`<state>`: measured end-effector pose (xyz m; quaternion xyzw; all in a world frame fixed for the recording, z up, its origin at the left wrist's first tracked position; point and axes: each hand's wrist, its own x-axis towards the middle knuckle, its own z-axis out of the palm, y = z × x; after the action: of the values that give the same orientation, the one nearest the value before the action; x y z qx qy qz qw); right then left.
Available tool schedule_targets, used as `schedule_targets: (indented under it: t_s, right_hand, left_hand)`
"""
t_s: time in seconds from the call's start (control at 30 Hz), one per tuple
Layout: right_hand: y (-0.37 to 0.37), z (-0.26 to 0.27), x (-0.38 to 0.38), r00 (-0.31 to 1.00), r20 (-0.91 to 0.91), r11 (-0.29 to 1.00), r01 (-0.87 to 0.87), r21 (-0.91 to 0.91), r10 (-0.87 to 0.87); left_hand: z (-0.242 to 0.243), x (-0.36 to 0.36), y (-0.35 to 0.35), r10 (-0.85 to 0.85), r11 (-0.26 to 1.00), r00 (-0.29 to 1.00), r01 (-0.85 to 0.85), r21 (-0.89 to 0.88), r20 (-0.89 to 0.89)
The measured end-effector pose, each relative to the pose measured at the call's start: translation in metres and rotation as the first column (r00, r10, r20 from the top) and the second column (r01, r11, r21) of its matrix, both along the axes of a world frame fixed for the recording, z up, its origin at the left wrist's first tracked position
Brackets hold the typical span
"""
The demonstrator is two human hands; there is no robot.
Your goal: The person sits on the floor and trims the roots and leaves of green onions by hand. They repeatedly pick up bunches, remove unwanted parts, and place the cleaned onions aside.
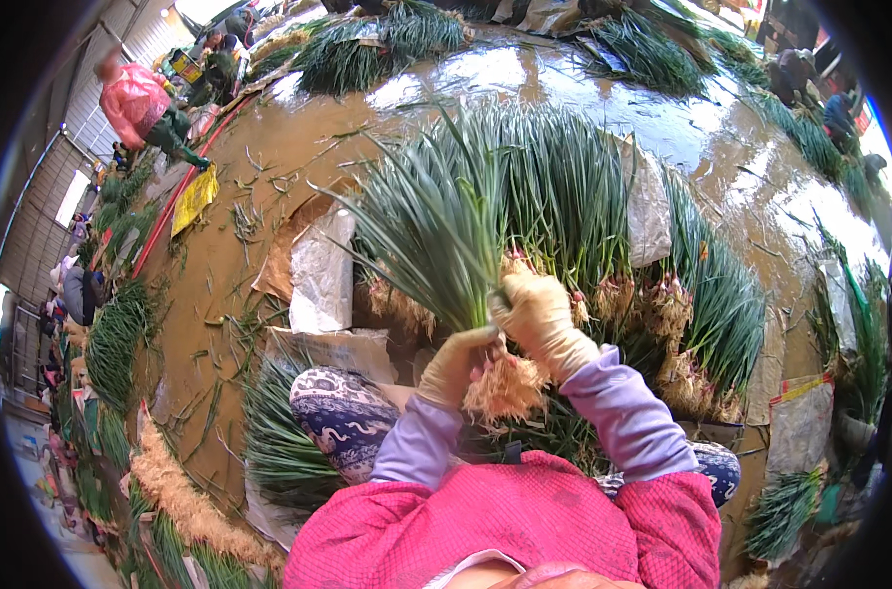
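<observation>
A bunch of spring onions (464, 272) with long green leaves, pinkish bulbs and pale roots (505, 390) is held upright before my chest, its tops tilted up and left. My left hand (453, 364), in a cream glove, grips it low, just above the roots. My right hand (538, 316), in a matching glove, is curled against the stems from the right; its fingertips are partly hidden. Behind the hands lies a broad row of spring onions (564, 184), roots facing me. A second group of spring onions (711, 294) continues it to the right.
Wet brown floor (225, 243) with loose leaves surrounds the row. White sacking (324, 272) lies left, and another piece (646, 202) is among the onions. More onions (291, 434) lie by my left knee. A person in a pink raincoat (133, 103) stands at upper left.
</observation>
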<state>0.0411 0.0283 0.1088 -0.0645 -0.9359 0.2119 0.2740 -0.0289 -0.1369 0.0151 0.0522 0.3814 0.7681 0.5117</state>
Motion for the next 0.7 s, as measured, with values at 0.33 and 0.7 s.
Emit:
schedule_targets:
  t_s: [0.33,0.7]
  right_hand:
    - [0.083,-0.143,0.169,0.619,0.779,0.675,-0.618,0.402,0.103]
    - [0.015,-0.083,-0.056,0.885,0.344,0.95,0.292,0.112,-0.312]
  left_hand:
    - [0.032,-0.026,-0.026,0.122,0.558,0.887,-0.432,0.709,0.445]
    - [-0.004,-0.031,-0.006,0.087,0.919,0.941,-0.203,0.339,0.327]
